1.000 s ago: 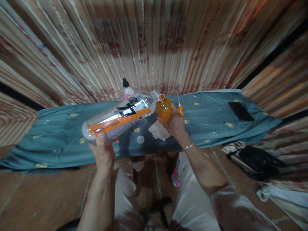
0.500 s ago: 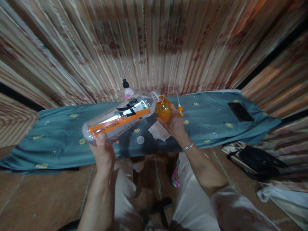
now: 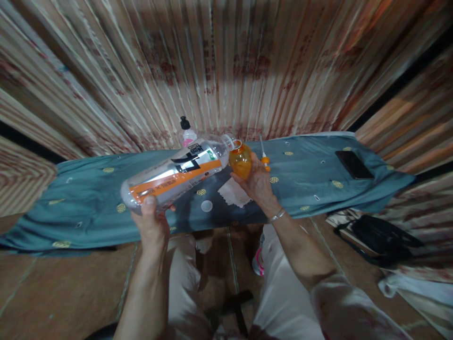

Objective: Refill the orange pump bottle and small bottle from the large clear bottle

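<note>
Head-worn view, facing forward, down (cloth (image 3: pixel 304 177) close below).

A silver bracelet (image 3: pixel 277 216), a loose pale sleeve (image 3: pixel 345 304), pale trousers (image 3: pixel 279 288) and pink-trimmed footwear (image 3: pixel 260 265) are worn.

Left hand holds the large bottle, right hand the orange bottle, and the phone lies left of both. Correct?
No: the head view shows the phone lying right of both. The left hand does hold the large bottle, the right hand the orange bottle.
</note>
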A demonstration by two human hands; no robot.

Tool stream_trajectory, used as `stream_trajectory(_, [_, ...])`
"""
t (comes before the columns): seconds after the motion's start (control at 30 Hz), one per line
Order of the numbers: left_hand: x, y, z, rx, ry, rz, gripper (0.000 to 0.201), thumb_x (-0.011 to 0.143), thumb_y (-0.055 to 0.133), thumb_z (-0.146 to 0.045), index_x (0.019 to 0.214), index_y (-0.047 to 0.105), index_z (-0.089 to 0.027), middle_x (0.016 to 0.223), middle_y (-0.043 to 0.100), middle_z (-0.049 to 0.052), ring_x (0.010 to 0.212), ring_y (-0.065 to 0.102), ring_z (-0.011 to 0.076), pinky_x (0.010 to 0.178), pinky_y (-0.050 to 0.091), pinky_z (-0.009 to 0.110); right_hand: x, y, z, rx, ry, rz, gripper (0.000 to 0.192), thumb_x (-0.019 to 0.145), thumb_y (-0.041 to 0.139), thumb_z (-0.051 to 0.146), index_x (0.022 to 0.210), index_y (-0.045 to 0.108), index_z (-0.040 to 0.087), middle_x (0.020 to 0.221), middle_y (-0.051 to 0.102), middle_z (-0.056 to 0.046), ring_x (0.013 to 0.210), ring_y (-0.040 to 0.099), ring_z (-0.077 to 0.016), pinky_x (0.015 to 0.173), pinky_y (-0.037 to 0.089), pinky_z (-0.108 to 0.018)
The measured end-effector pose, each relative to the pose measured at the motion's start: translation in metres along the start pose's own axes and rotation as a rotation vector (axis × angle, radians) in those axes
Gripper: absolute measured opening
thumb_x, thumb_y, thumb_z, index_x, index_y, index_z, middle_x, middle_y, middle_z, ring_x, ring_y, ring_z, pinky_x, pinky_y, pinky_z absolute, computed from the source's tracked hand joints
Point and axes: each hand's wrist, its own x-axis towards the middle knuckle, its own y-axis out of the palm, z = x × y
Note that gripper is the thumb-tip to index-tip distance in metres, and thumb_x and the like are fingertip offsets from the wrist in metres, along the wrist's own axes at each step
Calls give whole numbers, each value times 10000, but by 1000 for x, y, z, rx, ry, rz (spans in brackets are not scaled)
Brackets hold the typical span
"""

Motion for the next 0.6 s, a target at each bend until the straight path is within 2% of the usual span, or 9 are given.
stream_trajectory(0.17, [0,0,0,-4,19,3,569,596,862,-581,950,630,-202,912,673,51,673,602,169,407,380,209,-1,0,0,-10,-12,-3,853,937,679,617,1506,384,54,1347,650,-292,1215,673,-382,1030,576,-574])
stream_trajectory(0.43, [-3,1,-4,31,-5,9,463,637,812,-537,943,661,-224,935,678,47,695,612,176,407,389,211,0,1,-1,3,-8,-11,846,909,733,574,1485,392,56,1332,672,-295,1208,685,-378,1017,583,-558])
stream_trajectory(0.6, [-1,1,-1,19,11,5,518,628,827,-566,964,668,-205,934,688,62,692,615,179,417,417,216,0,0,-2,11,-12,-2,853,907,732,551,1497,378,46,1322,673,-303,1207,683,-383,1033,573,-562])
